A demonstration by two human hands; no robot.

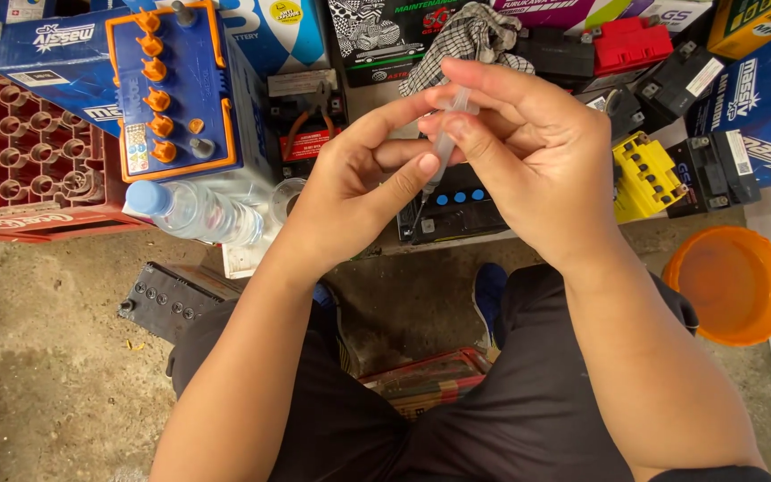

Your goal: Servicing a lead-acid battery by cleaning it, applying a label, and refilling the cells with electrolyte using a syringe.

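Note:
A clear plastic syringe (pixel 446 141) is held upright between both hands at the centre of the head view, its needle end pointing down. My right hand (pixel 528 156) grips its barrel with fingers and thumb. My left hand (pixel 363 192) pinches the lower part of the barrel with thumb and forefinger. Directly below the syringe sits a small black battery with blue caps (pixel 457 210). A checked cloth (pixel 475 36) lies just behind the hands.
A blue and white battery with orange caps (pixel 171 89) stands at upper left, a plastic water bottle (pixel 191 211) lying beside it. A red crate (pixel 20 161) is far left. An orange bowl (pixel 733 284) sits right. Several small batteries and boxes line the back.

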